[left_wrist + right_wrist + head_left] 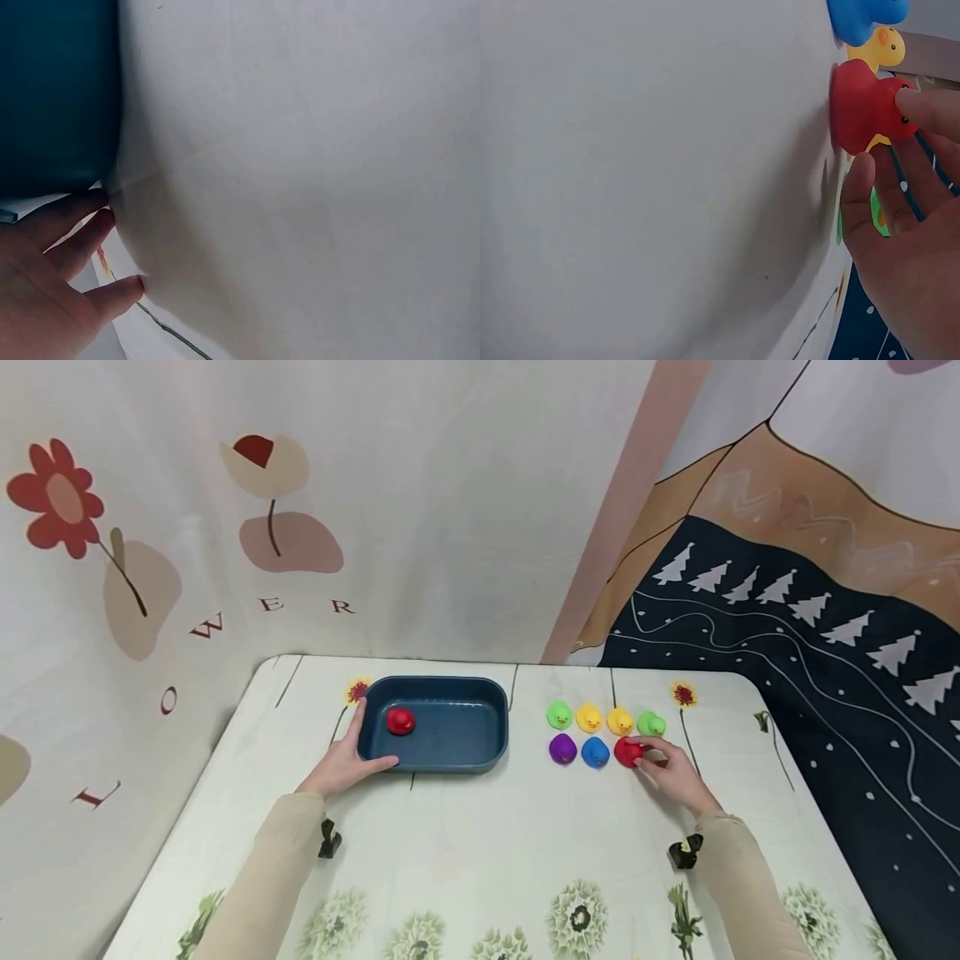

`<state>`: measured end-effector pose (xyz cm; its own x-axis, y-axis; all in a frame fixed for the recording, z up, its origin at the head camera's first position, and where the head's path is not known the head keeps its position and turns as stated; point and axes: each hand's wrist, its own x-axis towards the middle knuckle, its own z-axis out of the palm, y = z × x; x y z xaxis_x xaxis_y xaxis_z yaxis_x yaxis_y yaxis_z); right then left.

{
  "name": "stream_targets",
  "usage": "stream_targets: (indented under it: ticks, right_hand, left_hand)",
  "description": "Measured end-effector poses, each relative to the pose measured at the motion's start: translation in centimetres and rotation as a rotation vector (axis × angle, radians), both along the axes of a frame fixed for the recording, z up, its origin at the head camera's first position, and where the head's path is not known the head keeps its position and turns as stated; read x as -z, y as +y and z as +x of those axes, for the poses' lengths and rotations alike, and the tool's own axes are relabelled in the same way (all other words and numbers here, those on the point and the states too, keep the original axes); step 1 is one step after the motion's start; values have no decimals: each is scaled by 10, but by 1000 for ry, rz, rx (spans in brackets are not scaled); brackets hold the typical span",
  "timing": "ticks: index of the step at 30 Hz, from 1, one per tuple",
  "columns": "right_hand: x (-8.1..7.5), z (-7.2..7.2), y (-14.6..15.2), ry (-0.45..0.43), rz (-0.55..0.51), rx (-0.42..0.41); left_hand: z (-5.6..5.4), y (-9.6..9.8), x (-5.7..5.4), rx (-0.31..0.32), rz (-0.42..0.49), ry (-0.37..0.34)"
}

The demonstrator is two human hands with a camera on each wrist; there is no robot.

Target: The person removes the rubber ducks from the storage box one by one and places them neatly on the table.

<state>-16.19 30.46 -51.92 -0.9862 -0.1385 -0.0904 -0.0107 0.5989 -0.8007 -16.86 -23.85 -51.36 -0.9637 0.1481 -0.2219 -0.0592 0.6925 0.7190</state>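
Note:
My left hand [341, 767] rests against the left end of a dark blue tray [433, 768], thumb along the near side and fingers up the left side. The left wrist view shows its fingers fairly straight and spread beside the tray wall [60, 97]. Inside the tray, toward the left, sits a red rubber duck [401, 721]. At the right, my right hand [675, 774] pinches another red rubber duck [859, 107], with the thumb on its head and fingers around the far side. That duck is at the right end of the near row, beside a blue duck [596, 752].
A purple duck [562, 749] completes the near row's left end. Behind stand a green duck [559, 715], two yellow ducks, one [588, 718] beside the other [620, 721], and another green duck [651, 723]. The table [465, 843] has a floral cloth; patterned curtains hang behind.

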Motion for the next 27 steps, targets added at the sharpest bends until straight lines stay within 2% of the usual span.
stream_targets:
  ticks: [11, 27]
  right_hand:
    - [4, 1, 1, -16, -33, 22]
    - [4, 4, -2, 10, -30, 37]
  left_hand:
    - [1, 2, -4, -2, 1, -13]
    - [0, 1, 1, -4, 6, -3]
